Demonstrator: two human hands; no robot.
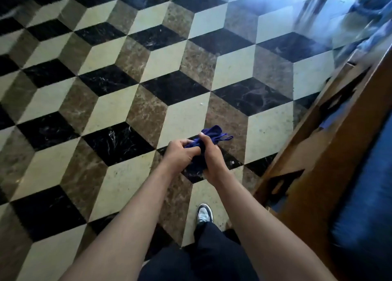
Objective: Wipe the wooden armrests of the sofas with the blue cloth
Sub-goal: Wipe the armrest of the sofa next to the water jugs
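Observation:
Both my hands hold the blue cloth (pixel 212 133) in front of me, above the floor. My left hand (pixel 180 153) grips its bunched lower part with curled fingers. My right hand (pixel 212 157) wraps around the cloth from the right, its fingers curled over it. A folded end of the cloth sticks out beyond my right fingers. The sofa's wooden armrest (pixel 331 161) runs diagonally along the right side, to the right of my hands and apart from them. Neither hand touches it.
A blue sofa cushion (pixel 367 195) lies beyond the armrest at the right edge. The floor (pixel 127 102) has a black, cream and brown cube-pattern tile. My shoe (pixel 204 213) and dark trouser leg (pixel 203 255) are below my hands. The far right corner is blurred.

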